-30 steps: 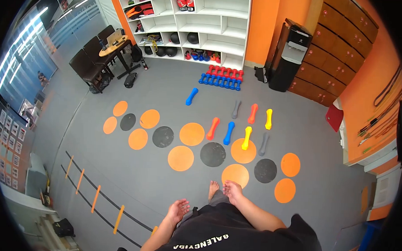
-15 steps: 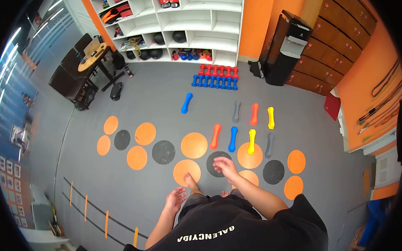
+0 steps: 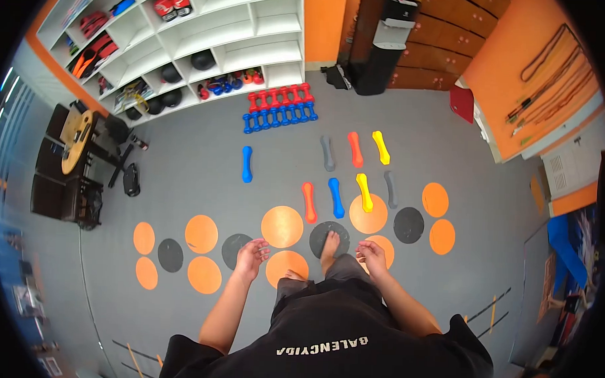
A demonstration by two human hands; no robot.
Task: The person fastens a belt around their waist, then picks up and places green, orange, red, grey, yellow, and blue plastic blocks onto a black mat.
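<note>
Black cloth fills the nearest part of the view: a T-shirt [image 3: 323, 350] printed in white with what reads as BALENCIAGA, seen mirrored and upside down. Both arms hang in front of it. The left hand [image 3: 250, 256] is open and loose, fingers slightly spread, holding nothing; the right hand [image 3: 372, 256] is likewise open and empty.

Between the hands, one bare foot [image 3: 330, 244] stands on a black floor disc [image 3: 329, 238], the other [image 3: 295, 276] on an orange floor disc [image 3: 286, 268] just beside the left hand. By my reading this is a walk-up across the markers with nothing yet picked up.

Just beyond the hands lie the loose dumbbells, all flat on the grey floor: an orange dumbbell [image 3: 308, 202], a blue dumbbell [image 3: 336, 197] and a yellow dumbbell [image 3: 364, 192] nearest, the yellow one resting partly on another orange disc [image 3: 375, 220]. Reaching any of them would call for a step forward and a deep bend, since they lie well below hand height.

Farther off, a tidy double row of red and blue dumbbells [image 3: 280, 107] sits before white shelving [image 3: 208, 32] holding balls and boxing gloves; no label there is legible.
</note>
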